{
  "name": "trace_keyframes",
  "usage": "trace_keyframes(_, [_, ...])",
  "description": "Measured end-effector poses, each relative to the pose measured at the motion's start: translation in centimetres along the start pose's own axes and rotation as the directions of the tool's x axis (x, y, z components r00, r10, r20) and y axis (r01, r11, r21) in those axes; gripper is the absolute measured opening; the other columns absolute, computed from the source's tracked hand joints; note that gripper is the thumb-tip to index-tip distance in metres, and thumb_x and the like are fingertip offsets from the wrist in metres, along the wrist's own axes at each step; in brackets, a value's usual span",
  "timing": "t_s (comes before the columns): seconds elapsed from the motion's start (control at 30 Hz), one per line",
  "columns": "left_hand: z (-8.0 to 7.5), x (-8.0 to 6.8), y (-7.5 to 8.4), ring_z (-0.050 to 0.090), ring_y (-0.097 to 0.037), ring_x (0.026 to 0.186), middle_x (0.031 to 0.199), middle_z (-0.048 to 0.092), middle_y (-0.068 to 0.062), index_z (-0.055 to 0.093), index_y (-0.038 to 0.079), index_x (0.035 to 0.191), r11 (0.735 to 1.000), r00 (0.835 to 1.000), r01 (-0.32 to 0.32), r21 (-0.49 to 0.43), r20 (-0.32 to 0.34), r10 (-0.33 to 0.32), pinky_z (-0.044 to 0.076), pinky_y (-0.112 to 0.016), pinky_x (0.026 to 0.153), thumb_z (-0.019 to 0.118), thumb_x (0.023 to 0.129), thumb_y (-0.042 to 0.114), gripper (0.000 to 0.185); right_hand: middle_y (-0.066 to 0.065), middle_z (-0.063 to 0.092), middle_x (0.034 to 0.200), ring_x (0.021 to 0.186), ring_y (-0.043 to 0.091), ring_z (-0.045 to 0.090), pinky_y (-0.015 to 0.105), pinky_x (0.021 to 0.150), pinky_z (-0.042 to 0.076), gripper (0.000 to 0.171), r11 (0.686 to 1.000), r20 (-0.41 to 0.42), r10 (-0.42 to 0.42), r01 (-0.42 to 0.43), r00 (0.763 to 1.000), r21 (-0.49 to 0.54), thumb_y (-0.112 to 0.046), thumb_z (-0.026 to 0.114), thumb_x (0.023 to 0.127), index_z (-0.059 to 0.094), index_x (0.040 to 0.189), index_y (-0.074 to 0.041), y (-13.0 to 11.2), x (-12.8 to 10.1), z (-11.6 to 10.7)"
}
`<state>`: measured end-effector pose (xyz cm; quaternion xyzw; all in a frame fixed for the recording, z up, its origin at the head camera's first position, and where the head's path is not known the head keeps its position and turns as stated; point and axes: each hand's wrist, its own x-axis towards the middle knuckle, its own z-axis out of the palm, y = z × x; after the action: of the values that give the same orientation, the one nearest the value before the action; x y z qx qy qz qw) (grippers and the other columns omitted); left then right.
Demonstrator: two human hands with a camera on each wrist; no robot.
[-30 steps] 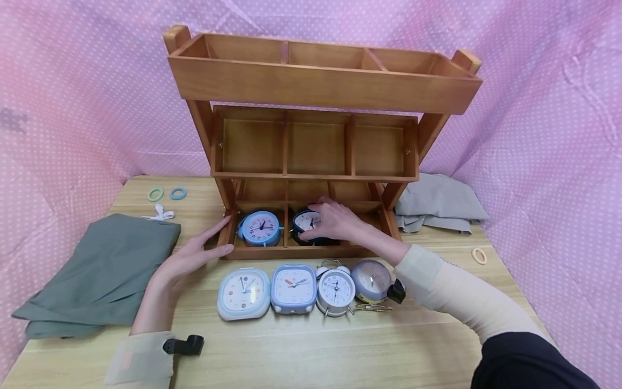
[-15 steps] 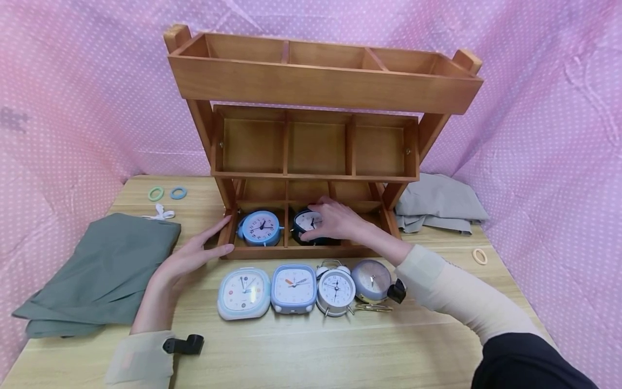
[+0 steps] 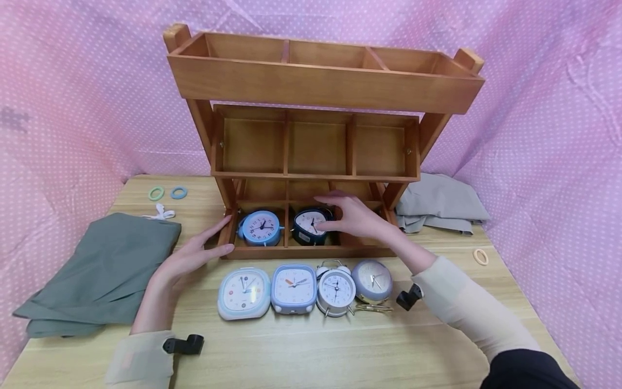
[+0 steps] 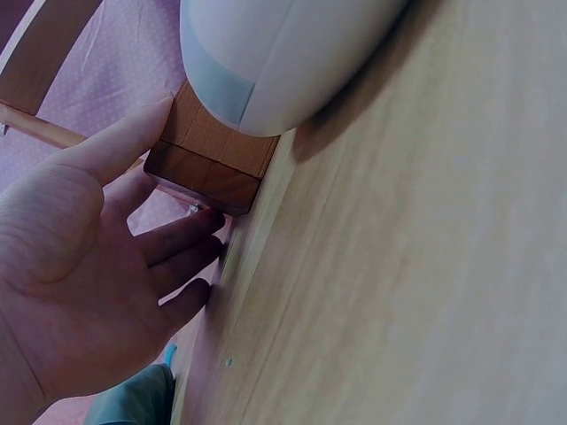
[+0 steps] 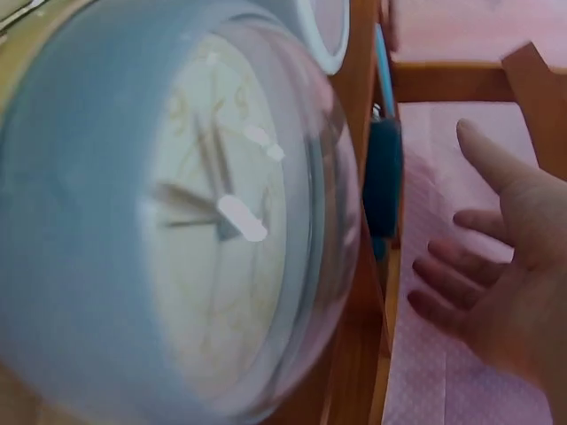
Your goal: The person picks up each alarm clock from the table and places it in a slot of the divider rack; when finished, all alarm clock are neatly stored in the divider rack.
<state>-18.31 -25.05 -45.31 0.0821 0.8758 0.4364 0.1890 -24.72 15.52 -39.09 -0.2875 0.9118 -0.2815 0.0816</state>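
A: What is seen, from the biggest thing down?

B: A three-tier wooden rack (image 3: pixel 311 86) is stood on the wooden table (image 3: pixel 311 346). Folded green cloth (image 3: pixel 104 270) is laid at the left, grey cloth (image 3: pixel 439 202) at the right.

A: And the hands?

B: The left hand (image 3: pixel 189 259) is spread flat, fingers straight, and is pressed against the rack's lower left corner post; nothing is gripped. The right hand (image 3: pixel 357 219) is held relaxed and open inside the bottom tier, with nothing grasped.

A: Where is the dark clock?

B: The dark blue clock (image 3: pixel 311 226) is stood in the middle compartment of the bottom tier, just left of the right hand's fingertips; whether it is touched cannot be told. A light blue clock (image 3: pixel 261 228) is stood in the left compartment beside it.

A: Anything smaller?

B: Four clocks are lined up before the rack: white square clock (image 3: pixel 244 292), blue square clock (image 3: pixel 293 288), twin-bell clock (image 3: pixel 335 289), round grey clock (image 3: pixel 371 281).
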Motion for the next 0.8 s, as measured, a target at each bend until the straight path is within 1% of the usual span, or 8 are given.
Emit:
trace_keyframes(0.2, [0.0,-0.1,0.1,0.010,-0.048,0.159,0.175,0.010,-0.010,0.013,0.043,0.164,1.000,1.000,-0.007,0.006,-0.001,0.007,0.018,-0.076,0.119,0.062,0.100,0.052,0.081,0.003,0.057,0.152,0.149,0.029,0.043,0.057,0.119,0.040,0.064,0.994,-0.033,-0.035,0.039,0.999,0.101,-0.039,0.078,0.092,0.055,0.150,-0.027,1.4,-2.7,-0.7])
trace_keyframes(0.3, [0.1,-0.2,0.0,0.011,-0.048,0.159,0.175,0.010,-0.010,0.013,0.043,0.164,1.000,1.000,-0.009,0.009,-0.004,0.009,0.019,-0.076,0.118,0.062,0.100,0.051,0.081,0.002,0.058,0.150,0.147,0.026,0.046,0.058,0.118,0.041,0.062,0.986,-0.052,-0.068,0.075,0.996,0.152,-0.035,0.079,0.092,0.055,0.149,-0.030,1.9,-4.1,-0.9])
trace_keyframes(0.37, [0.2,-0.2,-0.1,0.011,-0.048,0.159,0.175,0.010,-0.010,0.013,0.043,0.164,1.000,1.000,-0.010,0.008,-0.005,0.010,0.019,-0.076,0.118,0.062,0.100,0.051,0.081,0.001,0.059,0.148,0.142,0.022,0.050,0.056,0.117,0.042,0.063,0.979,-0.060,-0.094,0.103,0.994,0.176,-0.032,0.080,0.091,0.056,0.149,-0.030,2.2,-5.0,-1.0])
trace_keyframes(0.5, [0.3,-0.2,-0.2,0.011,-0.048,0.159,0.175,0.010,-0.010,0.013,0.044,0.164,1.000,1.000,-0.014,0.003,-0.002,0.014,0.019,-0.077,0.118,0.062,0.100,0.050,0.081,0.000,0.062,0.144,0.134,0.020,0.057,0.051,0.113,0.048,0.063,0.965,-0.059,-0.151,0.160,0.987,0.207,-0.026,0.080,0.090,0.057,0.148,-0.026,2.8,-6.7,-1.0])
trace_keyframes(0.63, [0.2,-0.2,-0.3,0.012,-0.048,0.158,0.175,0.011,-0.010,0.012,0.044,0.164,1.000,1.000,-0.015,0.011,-0.008,0.015,0.020,-0.077,0.117,0.062,0.100,0.050,0.081,0.004,0.063,0.143,0.129,0.023,0.061,0.045,0.108,0.053,0.063,0.944,-0.035,-0.200,0.202,0.979,0.261,-0.018,0.080,0.090,0.056,0.148,-0.018,3.5,-8.2,-1.1])
trace_keyframes(0.7, [0.2,-0.2,-0.3,0.012,-0.048,0.158,0.175,0.011,-0.010,0.012,0.044,0.164,1.000,1.000,-0.017,0.018,-0.010,0.017,0.020,-0.077,0.117,0.062,0.100,0.050,0.081,0.006,0.064,0.142,0.128,0.024,0.062,0.042,0.108,0.053,0.064,0.930,-0.015,-0.223,0.217,0.975,0.298,-0.012,0.080,0.089,0.056,0.148,-0.015,3.8,-8.9,-1.3])
trace_keyframes(0.73, [0.1,-0.2,-0.3,0.013,-0.048,0.158,0.175,0.011,-0.010,0.012,0.044,0.164,1.000,1.000,-0.018,0.020,-0.010,0.018,0.021,-0.077,0.117,0.062,0.100,0.050,0.081,0.008,0.064,0.142,0.128,0.026,0.063,0.042,0.108,0.054,0.064,0.919,0.001,-0.241,0.228,0.971,0.322,-0.008,0.079,0.088,0.056,0.148,-0.012,4.0,-9.3,-1.4])
trace_keyframes(0.8, [0.1,0.0,-0.2,0.012,-0.048,0.158,0.175,0.011,-0.010,0.013,0.044,0.164,1.000,1.000,-0.020,0.021,-0.009,0.020,0.021,-0.077,0.117,0.062,0.101,0.049,0.080,0.012,0.063,0.143,0.129,0.027,0.063,0.040,0.109,0.054,0.065,0.902,0.042,-0.269,0.237,0.962,0.361,-0.002,0.078,0.087,0.055,0.148,-0.009,4.5,-9.9,-1.6])
